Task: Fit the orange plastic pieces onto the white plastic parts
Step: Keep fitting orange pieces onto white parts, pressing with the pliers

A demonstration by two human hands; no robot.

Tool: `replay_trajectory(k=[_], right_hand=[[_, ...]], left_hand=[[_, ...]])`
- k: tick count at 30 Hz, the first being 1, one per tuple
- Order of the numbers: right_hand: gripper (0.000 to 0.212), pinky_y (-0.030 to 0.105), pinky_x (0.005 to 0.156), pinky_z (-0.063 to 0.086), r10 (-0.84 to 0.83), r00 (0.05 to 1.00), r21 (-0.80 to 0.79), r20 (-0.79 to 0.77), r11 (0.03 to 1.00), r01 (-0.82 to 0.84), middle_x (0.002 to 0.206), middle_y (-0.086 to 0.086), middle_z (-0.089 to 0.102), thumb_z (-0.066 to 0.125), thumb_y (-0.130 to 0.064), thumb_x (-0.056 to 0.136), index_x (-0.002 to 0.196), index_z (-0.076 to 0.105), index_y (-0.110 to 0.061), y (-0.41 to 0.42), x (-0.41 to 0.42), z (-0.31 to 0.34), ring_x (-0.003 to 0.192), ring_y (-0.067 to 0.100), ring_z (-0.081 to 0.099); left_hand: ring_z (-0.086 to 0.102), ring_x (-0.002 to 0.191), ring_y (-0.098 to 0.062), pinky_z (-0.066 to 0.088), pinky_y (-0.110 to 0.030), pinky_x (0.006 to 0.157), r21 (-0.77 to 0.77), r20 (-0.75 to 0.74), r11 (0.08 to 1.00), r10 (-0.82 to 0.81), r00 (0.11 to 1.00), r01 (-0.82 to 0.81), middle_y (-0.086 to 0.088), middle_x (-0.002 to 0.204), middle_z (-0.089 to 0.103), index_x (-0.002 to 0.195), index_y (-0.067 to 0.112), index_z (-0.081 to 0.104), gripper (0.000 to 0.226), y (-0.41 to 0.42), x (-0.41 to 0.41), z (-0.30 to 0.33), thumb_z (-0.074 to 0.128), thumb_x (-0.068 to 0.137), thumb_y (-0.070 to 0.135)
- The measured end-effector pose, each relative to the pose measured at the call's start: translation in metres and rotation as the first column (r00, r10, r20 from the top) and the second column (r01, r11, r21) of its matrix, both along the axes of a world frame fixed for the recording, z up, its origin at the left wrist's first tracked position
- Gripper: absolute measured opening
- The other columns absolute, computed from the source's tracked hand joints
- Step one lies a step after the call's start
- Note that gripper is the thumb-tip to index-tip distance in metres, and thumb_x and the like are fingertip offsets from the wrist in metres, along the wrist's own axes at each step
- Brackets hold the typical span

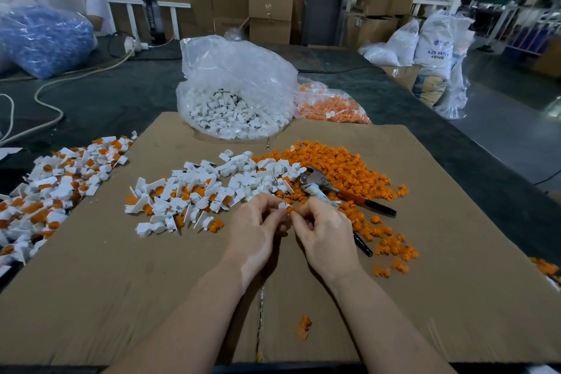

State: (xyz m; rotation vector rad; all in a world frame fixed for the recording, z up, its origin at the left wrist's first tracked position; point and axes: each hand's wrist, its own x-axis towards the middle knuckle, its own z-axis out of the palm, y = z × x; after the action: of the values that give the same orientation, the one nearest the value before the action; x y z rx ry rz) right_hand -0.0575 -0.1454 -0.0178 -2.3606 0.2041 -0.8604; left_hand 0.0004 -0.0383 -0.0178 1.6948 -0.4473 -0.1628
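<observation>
Presently the left hand (258,222) pinches a white part (282,205) and the right hand (321,226) pinches an orange piece (292,209), the two touching between the fingertips above the cardboard sheet (425,297), near the middle of the scene. The likely fault is a crooked or half-seated fit, or the small orange piece slipping from the pinch into the loose orange pile (349,170) on the right, since the grip is fine and fingers hide the joint. The pair appears to lie left to right, orange piece pointing left into the white part, though its long axis cannot be told for certain.
</observation>
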Motion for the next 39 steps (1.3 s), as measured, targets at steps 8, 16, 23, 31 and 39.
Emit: replay_trajectory(k=[8,16,23,31,39], right_hand=[[0.016,0.021,0.055,0.036,0.013,1.0,-0.041,-0.01,0.999,-0.013,0.062,-0.01,0.05,0.067,-0.008,0.082,0.069,0.058,-0.008,0.0,0.0007,0.0,0.058,0.01,0.046],[0.015,0.03,0.068,0.052,0.074,0.997,0.171,0.008,0.983,-0.074,0.079,-0.004,0.061,0.073,-0.016,0.079,0.091,0.065,-0.014,-0.0017,0.0016,-0.002,0.073,0.01,0.057],[0.03,0.034,0.074,0.051,0.129,0.99,0.079,0.061,0.988,-0.134,0.085,-0.007,0.055,0.07,-0.008,0.08,0.109,0.067,-0.016,-0.0008,0.0003,0.0019,0.079,0.01,0.054],[0.021,0.025,0.076,0.047,0.123,0.992,0.048,0.041,0.991,-0.124,0.084,-0.014,0.05,0.067,-0.008,0.083,0.102,0.07,-0.014,-0.0017,0.0006,0.0043,0.08,0.005,0.05],[0.02,0.027,0.077,0.05,0.111,0.993,0.021,0.046,0.994,-0.112,0.086,-0.01,0.054,0.066,-0.009,0.083,0.102,0.069,-0.015,-0.0021,0.0007,0.0026,0.082,0.006,0.052]], left_hand=[[0.06,0.065,-0.009,0.049,-0.017,0.062,0.121,0.109,0.992,0.031,0.994,-0.044,0.002,0.07,0.064,0.082,0.024,0.06,0.016,0.0,-0.0018,0.0,0.058,0.09,0.011],[0.058,0.065,-0.017,0.051,-0.033,0.068,-0.069,-0.114,0.997,0.022,0.993,-0.03,-0.007,0.075,0.063,0.086,0.012,0.061,0.013,-0.0003,0.0017,0.0058,0.053,0.092,0.004],[0.059,0.06,-0.011,0.053,-0.027,0.064,-0.034,-0.079,0.999,0.017,0.997,-0.02,-0.01,0.08,0.065,0.099,0.004,0.063,0.012,0.0009,0.0036,0.0032,0.054,0.091,0.004],[0.06,0.064,-0.013,0.053,-0.024,0.062,-0.002,-0.045,1.0,0.028,0.999,-0.028,-0.011,0.076,0.065,0.097,0.005,0.064,0.01,0.0013,0.002,0.005,0.056,0.09,0.006],[0.064,0.079,-0.024,0.051,-0.034,0.074,0.036,-0.02,0.999,0.029,0.999,-0.028,-0.015,0.083,0.068,0.097,0.008,0.065,0.011,0.0029,0.0013,0.0076,0.06,0.089,0.014]])
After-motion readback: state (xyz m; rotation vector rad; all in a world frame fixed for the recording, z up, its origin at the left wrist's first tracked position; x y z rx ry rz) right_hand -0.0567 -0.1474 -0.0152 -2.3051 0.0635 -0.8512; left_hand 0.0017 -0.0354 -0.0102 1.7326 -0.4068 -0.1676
